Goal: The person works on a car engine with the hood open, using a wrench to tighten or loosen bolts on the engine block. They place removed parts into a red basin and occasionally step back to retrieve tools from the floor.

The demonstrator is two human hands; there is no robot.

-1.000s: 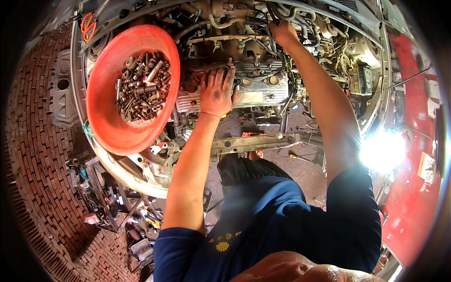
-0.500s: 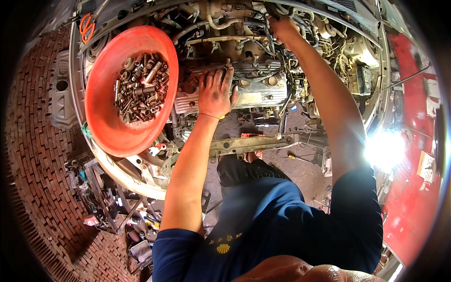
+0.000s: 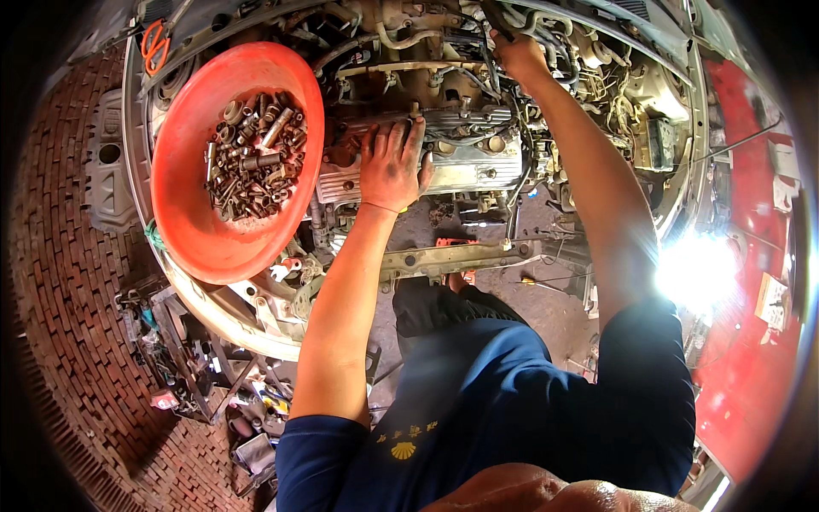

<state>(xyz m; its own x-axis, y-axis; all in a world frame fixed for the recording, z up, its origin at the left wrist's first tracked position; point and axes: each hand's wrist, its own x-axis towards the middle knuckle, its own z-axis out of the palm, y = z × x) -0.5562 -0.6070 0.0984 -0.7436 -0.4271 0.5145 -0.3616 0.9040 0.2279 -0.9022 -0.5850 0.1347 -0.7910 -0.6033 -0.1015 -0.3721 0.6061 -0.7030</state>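
Observation:
My left hand [image 3: 391, 171] rests with its fingers apart on the silver valve cover [image 3: 473, 171] of a car engine, beside a large red plastic basin [image 3: 183, 196] full of metal sockets, bolts and small parts [image 3: 252, 158]. My right hand [image 3: 525, 60] reaches to the back of the engine bay, fingers closed around a dark object [image 3: 499, 26], perhaps a tool handle or hose; I cannot make out which. Hoses and wiring [image 3: 482, 77] surround it.
Front crossmember [image 3: 444, 260] of the car below; orange-handled tool [image 3: 155, 47] at upper left; grey metal part [image 3: 111, 196] beside the bay; jumbled tools [image 3: 183, 350] over brick floor [image 3: 68, 282]; red panel [image 3: 742, 367] and bright light [image 3: 695, 273] at right.
My right hand and forearm have shifted slightly at the back of the bay, still gripping the dark object. My left hand stays on the valve cover; the view has moved a little.

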